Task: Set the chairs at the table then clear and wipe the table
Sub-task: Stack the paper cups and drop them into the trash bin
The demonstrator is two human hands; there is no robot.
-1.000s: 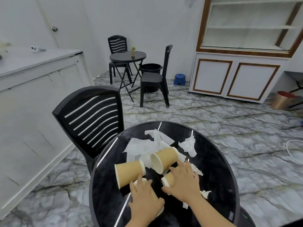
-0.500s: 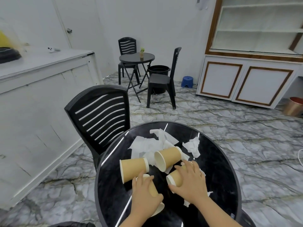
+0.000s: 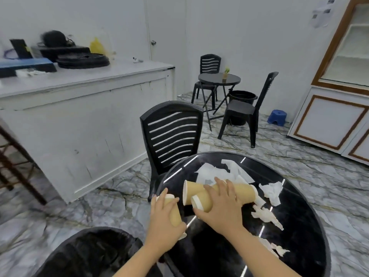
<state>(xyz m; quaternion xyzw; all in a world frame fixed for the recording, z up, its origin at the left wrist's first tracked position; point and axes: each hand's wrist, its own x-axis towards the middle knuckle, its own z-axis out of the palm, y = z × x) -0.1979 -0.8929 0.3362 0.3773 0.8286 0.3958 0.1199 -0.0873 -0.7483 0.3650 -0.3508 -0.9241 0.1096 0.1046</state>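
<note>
A round black glossy table [image 3: 299, 216] carries tan paper cups and torn white tissue [image 3: 215, 172]. My left hand [image 3: 165, 222] is closed around one paper cup [image 3: 173, 212], lifted at the table's left edge. My right hand [image 3: 219, 206] lies over a second cup [image 3: 201, 200] on its side and touches a third cup [image 3: 245, 193] behind it. Another cup [image 3: 191, 189] lies next to them. A black slatted chair [image 3: 171, 134] stands pushed against the table's far left side.
A black bin [image 3: 89, 254] sits on the floor at lower left, below my left arm. A white counter [image 3: 79, 108] runs along the left. Farther back stand a second small table [image 3: 219, 79] with two chairs, a black bucket and a blue stool [image 3: 277, 116].
My left hand has lifted its cup off the table and carried it left over the edge. My right hand has gathered the other cups together. The view has swung left, showing the bin.
</note>
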